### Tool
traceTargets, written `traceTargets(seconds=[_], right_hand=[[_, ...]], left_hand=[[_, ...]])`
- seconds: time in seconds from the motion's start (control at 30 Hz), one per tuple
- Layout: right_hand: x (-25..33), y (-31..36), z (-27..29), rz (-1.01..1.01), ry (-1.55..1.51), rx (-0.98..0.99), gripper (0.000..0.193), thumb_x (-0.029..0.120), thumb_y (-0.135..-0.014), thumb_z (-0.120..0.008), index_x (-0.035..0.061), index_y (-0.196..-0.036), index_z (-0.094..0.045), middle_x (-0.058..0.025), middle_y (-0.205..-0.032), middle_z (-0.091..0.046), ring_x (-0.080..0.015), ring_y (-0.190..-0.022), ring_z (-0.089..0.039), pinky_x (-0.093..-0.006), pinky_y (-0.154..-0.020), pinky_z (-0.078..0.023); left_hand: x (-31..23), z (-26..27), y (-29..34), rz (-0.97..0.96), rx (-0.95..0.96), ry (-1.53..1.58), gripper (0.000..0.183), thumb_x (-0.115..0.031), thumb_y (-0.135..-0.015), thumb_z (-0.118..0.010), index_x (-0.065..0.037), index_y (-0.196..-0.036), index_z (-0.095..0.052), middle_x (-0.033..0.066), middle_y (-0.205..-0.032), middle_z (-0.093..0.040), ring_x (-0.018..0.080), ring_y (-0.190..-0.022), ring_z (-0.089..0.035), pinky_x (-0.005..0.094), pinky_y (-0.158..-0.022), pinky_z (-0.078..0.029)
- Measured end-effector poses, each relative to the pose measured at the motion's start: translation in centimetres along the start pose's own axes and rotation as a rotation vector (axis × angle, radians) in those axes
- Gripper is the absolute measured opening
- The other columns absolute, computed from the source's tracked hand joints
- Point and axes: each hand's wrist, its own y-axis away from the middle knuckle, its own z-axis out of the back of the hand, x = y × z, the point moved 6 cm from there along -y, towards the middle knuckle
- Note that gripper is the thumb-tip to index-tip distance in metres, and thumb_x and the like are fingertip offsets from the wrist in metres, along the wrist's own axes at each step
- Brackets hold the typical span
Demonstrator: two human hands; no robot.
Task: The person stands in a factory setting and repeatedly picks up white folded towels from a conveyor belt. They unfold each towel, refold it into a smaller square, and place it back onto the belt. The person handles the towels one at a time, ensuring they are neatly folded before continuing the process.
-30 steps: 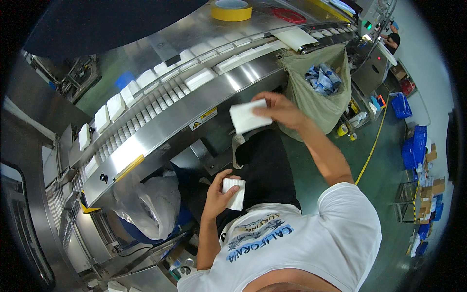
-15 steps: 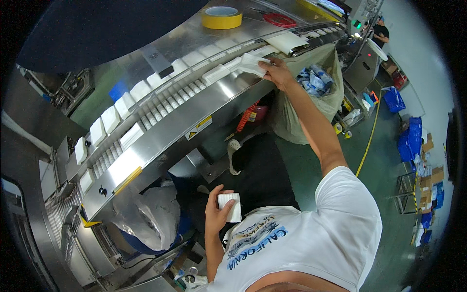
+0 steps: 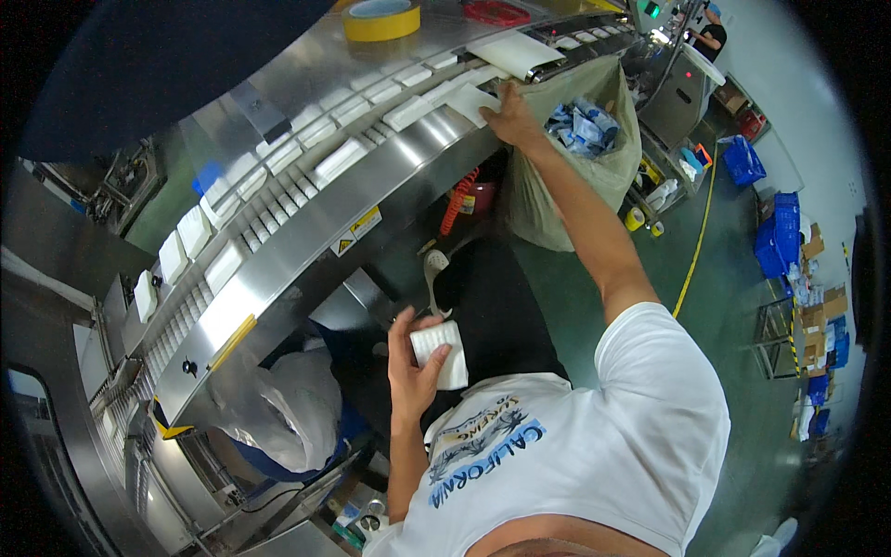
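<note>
My left hand [image 3: 415,373] is closed around a thick white folded pad [image 3: 442,354], thumb across its front, held above my lap. At the far end of the conveyor [image 3: 302,191], my right hand [image 3: 516,121] reaches over the metal rail. Its thumb and fingers close on the right edge of a thin white sheet-like pad [image 3: 470,101], which lies partly over the rail. Beside it on the rollers lie more white pads [image 3: 408,113]. A second row of white folded pads [image 3: 194,231] runs along the conveyor's far side, behind a clear guard.
An open sack [image 3: 548,209] of blue and white wrappers [image 3: 583,128] stands under my right forearm. Yellow tape [image 3: 380,20] sits on the metal top. At lower left is a bin with a clear plastic liner [image 3: 302,408]. Blue crates [image 3: 778,237] stand along the right wall; another person [image 3: 710,37] is far off.
My view has shifted a little. The thin pad in my right hand has come down flatter onto the rail. Pads have moved along the rollers. My left hand has risen slightly, still holding its pad.
</note>
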Motion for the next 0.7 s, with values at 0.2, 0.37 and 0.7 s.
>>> traceTargets(seconds=[0.2, 0.37, 0.7], right_hand=[[8.9, 13.4, 7.7, 0.090, -0.621, 0.847, 0.068, 0.016, -0.091, -0.079, 0.0030, -0.150, -0.048, -0.0165, -0.138, -0.062, -0.0280, -0.131, -0.060, -0.0405, -0.112, -0.048], [14.8, 25.1, 11.9, 0.225, -1.064, 1.236, 0.087, 0.027, -0.081, -0.091, 0.0032, -0.152, -0.047, -0.0153, -0.157, -0.050, -0.0296, -0.143, -0.051, -0.0418, -0.122, -0.038], [15.3, 24.1, 13.4, 0.412, -0.875, 0.680, 0.050, 0.000, -0.078, -0.080, 0.0013, -0.127, -0.068, -0.0194, -0.126, -0.071, -0.0405, -0.115, -0.070, -0.0439, -0.097, -0.057]], left_hand=[[-5.1, -0.7, -3.2, -0.382, -0.088, -0.162, 0.095, -0.007, -0.090, -0.081, -0.006, -0.163, -0.021, 0.0248, -0.143, -0.059, 0.0311, -0.128, -0.061, 0.0419, -0.107, -0.050], [-7.1, -2.8, -5.3, -0.575, -0.061, -0.163, 0.106, -0.026, -0.083, -0.089, -0.004, -0.160, -0.020, 0.0252, -0.144, -0.059, 0.0358, -0.130, -0.061, 0.0427, -0.106, -0.053], [-9.8, -3.3, -5.5, -0.507, 0.097, 0.055, 0.094, -0.010, -0.074, -0.095, -0.002, -0.151, -0.042, 0.0200, -0.142, -0.063, 0.0340, -0.122, -0.070, 0.0439, -0.104, -0.056]])
